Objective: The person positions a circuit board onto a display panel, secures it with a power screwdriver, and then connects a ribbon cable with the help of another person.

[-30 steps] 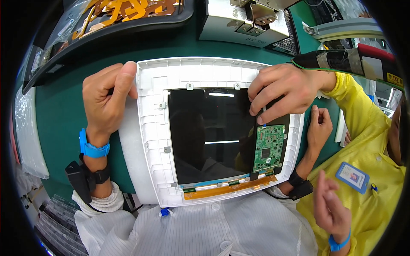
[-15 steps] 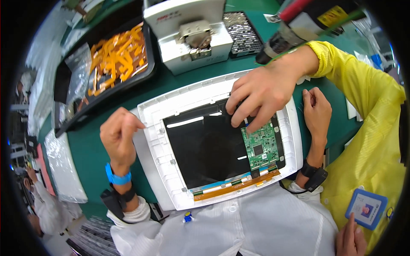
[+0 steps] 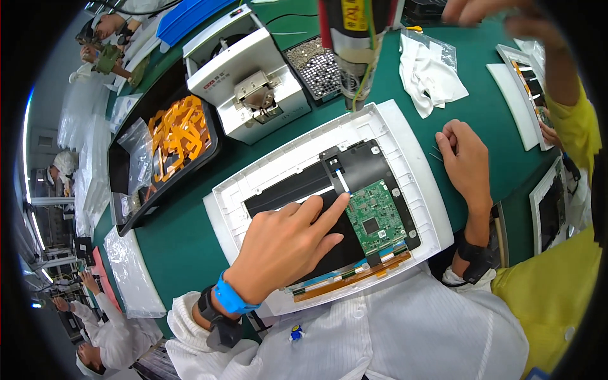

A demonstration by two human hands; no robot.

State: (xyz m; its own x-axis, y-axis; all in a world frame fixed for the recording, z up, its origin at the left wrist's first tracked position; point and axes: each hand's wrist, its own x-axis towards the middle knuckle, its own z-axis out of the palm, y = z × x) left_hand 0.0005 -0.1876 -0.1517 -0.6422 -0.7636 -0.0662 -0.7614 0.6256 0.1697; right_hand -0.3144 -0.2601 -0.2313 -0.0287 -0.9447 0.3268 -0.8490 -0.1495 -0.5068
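Observation:
A white plastic frame (image 3: 418, 190) holding a black display panel lies before me. On the panel's right side sits a green circuit board (image 3: 379, 212), with a short white flat cable (image 3: 342, 180) at its upper left corner. My left hand (image 3: 285, 240), with a blue strap at the wrist, reaches across the panel. Its fingers are stretched out, the index fingertip at the cable's end by the board. My right hand (image 3: 467, 158) rests on the green mat right of the frame, fingers closed around tweezers (image 3: 436, 154), whose thin tips stick out.
An electric screwdriver (image 3: 356, 57) hangs beyond the frame. At the back stand a white screw-feeding machine (image 3: 244, 88), a tray of small metal parts (image 3: 315, 63) and a black bin (image 3: 212, 142) of orange flex cables. White cloth (image 3: 421, 76) lies back right. A yellow-sleeved co-worker's blurred hand (image 3: 494, 12) is at upper right.
The co-worker's hand has left the panel for the upper right. My left hand has moved from the frame's left side onto the panel beside the board. My view has shifted.

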